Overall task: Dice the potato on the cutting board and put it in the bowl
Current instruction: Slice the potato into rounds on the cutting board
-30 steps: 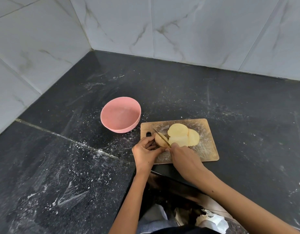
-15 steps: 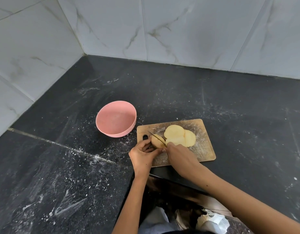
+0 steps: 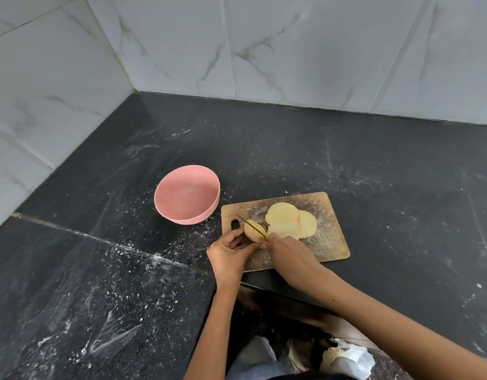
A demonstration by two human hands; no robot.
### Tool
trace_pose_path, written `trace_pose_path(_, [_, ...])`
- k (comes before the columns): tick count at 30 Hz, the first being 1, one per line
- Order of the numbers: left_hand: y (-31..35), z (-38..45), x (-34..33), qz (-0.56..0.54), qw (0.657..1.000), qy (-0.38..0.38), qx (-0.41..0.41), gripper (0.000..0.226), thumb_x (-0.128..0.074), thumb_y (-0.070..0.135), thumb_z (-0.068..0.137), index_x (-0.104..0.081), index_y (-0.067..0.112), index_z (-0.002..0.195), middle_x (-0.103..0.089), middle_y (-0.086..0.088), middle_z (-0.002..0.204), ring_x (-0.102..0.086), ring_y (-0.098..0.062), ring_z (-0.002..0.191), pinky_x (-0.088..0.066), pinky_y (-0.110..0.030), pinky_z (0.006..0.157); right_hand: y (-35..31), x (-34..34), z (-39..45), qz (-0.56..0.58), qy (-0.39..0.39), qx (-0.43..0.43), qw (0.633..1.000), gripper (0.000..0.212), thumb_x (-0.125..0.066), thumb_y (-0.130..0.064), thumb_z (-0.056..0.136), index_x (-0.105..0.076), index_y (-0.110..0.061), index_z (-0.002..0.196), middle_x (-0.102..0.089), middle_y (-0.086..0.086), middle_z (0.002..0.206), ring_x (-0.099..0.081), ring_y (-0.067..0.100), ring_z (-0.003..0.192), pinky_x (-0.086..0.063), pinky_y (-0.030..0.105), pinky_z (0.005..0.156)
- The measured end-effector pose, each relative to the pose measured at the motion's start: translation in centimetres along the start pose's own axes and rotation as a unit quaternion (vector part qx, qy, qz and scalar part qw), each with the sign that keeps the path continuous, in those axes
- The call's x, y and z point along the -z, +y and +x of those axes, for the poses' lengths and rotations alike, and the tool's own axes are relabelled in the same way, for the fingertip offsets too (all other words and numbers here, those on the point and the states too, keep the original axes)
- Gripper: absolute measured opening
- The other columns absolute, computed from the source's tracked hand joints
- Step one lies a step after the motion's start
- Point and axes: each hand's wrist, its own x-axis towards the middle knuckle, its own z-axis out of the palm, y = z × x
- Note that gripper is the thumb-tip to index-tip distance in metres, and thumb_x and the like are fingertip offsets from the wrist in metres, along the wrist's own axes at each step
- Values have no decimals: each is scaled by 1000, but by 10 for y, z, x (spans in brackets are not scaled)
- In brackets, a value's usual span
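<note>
We are looking at a home kitchen: a black stone countertop (image 3: 346,165) dusted with white specks runs into a corner of white marble-look wall tiles (image 3: 305,50), and it carries a wooden cutting board (image 3: 330,237) and a pink bowl (image 3: 182,212).

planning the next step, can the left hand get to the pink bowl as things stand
Probably yes: the bowl sits just left of the board with bare counter between, but the left hand is holding the potato piece.

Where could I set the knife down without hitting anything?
The board's right end, past the slices, is bare. So is the counter right of the board. It is crowded at the board's left end: both hands, the knife, potato piece, with the bowl alongside.
</note>
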Motion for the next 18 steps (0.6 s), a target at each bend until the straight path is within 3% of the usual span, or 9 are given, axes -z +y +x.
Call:
trace_pose_path(7, [1, 0, -1, 8, 1000, 6, 2, 51, -86, -12, 54, -69, 24, 85, -69, 17, 79, -68, 5, 77, -52, -11, 69, 0, -2, -3, -19, -1, -20, 1000, 20, -30, -19, 104, -46, -7, 109, -59, 14, 104, -59, 34, 94, -35, 34, 66])
trace_pose_path(13, [-6, 2, 4, 21, 1000, 7, 8, 54, -85, -11, 56, -69, 12, 102, -70, 8, 92, -69, 1, 85, -53, -13, 74, 1, -1, -4, 17, -10, -5, 1000, 26, -29, -28, 105, -45, -8, 101, -53, 11, 89, -47, 28, 75, -35, 35, 64])
trace_pose_path(18, [-4, 4, 4, 34, 999, -10, 14, 53, -86, -9, 57, -70, 3, 106, -70, 9, 91, -69, 1, 86, -53, -13, 74, 1, -2, -4, 12, -3, -14, 1000, 15, -29, -19, 103, -39, -12, 94, -46, 8, 87, -45, 26, 77, -36, 35, 66])
